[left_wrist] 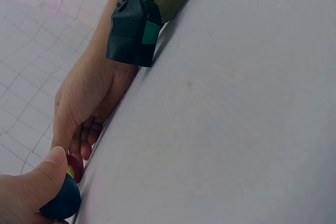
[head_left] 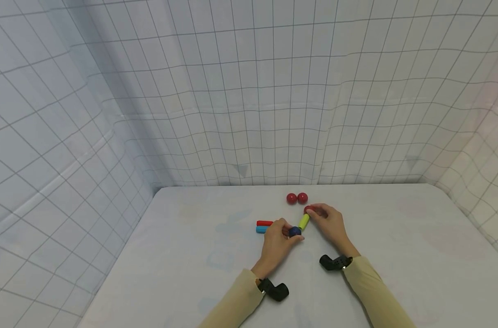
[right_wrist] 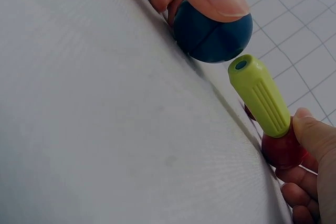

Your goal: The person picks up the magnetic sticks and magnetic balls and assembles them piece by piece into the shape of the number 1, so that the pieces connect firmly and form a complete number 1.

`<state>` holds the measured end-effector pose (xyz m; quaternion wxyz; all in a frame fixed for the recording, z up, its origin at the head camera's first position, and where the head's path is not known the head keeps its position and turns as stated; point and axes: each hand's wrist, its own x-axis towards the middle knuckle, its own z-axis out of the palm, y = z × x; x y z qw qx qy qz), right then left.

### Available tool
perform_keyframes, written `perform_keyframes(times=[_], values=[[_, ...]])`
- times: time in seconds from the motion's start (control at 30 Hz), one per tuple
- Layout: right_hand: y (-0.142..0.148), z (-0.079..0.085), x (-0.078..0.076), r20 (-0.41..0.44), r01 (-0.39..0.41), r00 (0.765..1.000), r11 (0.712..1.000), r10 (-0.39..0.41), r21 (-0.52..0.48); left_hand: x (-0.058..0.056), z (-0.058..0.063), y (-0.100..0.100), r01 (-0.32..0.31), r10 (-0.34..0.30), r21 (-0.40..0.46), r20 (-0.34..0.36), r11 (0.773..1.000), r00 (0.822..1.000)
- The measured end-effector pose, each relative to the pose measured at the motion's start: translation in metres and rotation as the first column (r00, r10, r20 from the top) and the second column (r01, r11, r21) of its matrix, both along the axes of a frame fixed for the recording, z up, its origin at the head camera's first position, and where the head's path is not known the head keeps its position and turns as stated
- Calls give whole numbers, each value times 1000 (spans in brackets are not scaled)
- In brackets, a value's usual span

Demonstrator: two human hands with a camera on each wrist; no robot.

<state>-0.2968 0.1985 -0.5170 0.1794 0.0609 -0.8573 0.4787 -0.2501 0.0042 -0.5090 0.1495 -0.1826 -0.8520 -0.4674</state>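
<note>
My left hand (head_left: 276, 243) pinches a dark blue ball (right_wrist: 212, 35) between thumb and fingers, low over the white table. To its right, my right hand (head_left: 330, 224) holds a red ball (right_wrist: 283, 150) that has a yellow-green ribbed rod (right_wrist: 261, 95) joined to it. The rod's free end, with a small dark round tip, points toward the blue ball; in the right wrist view a narrow gap shows between them. Just left of my left hand lie a red rod (head_left: 264, 223) and a light blue rod (head_left: 261, 229), side by side and partly covered by the fingers.
Two more red balls, a left one (head_left: 292, 198) and a right one (head_left: 302, 197), sit together beyond the hands, toward the table's far edge. The white table (head_left: 183, 264) meets a white grid-patterned curtain (head_left: 253, 105) at the back and sides.
</note>
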Motion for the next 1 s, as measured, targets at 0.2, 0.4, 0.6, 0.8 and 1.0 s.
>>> perform_keyframes(times=[0.2, 0.4, 0.6, 0.8, 1.0], values=[[0, -1, -1, 0, 0, 1000, 1000, 0, 4, 2, 2, 1, -4, 4, -6, 10, 1000, 1000], [0, 0, -1, 0, 0, 1000, 1000, 0, 8, 4, 5, 2, -5, 5, -9, 14, 1000, 1000], [0, 0, -1, 9, 4, 1000, 1000, -4, 14, 5, 5, 2, -7, 7, -12, 10, 1000, 1000], [1, -1, -2, 11, 2, 1000, 1000, -2, 5, 5, 5, 3, -5, 6, -6, 11, 1000, 1000], [1, -1, -1, 11, 3, 1000, 1000, -4, 6, 4, 4, 3, -14, 14, -5, 8, 1000, 1000]])
